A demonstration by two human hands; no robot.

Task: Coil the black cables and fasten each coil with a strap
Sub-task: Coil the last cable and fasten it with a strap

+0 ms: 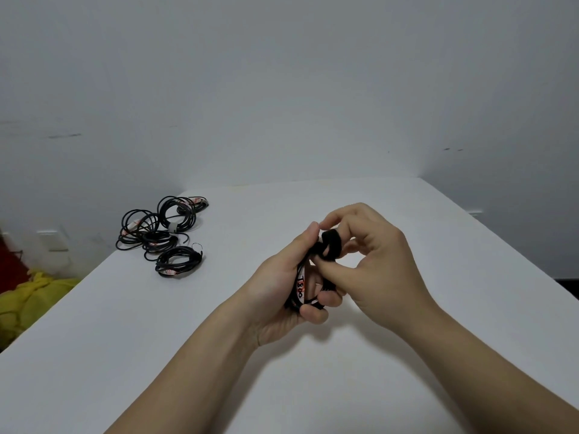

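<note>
Just above the white table (344, 386), the left hand (282, 286) curled its fingers round a small coil of thin black cable (297, 303) bearing a white label. The right hand (372, 255), at its 2 o'clock, pinched a black fabric strap (330, 242) looped over the coil's top. A pile of other coiled black cables (159, 237) lay at 10 o'clock.

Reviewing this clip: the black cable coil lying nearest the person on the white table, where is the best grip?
Grip the black cable coil at its near-right arc, from above. It lies flat, and the other coils crowd its far-left side, so that arc looks free; pinching across all loops should keep them bundled.
</note>
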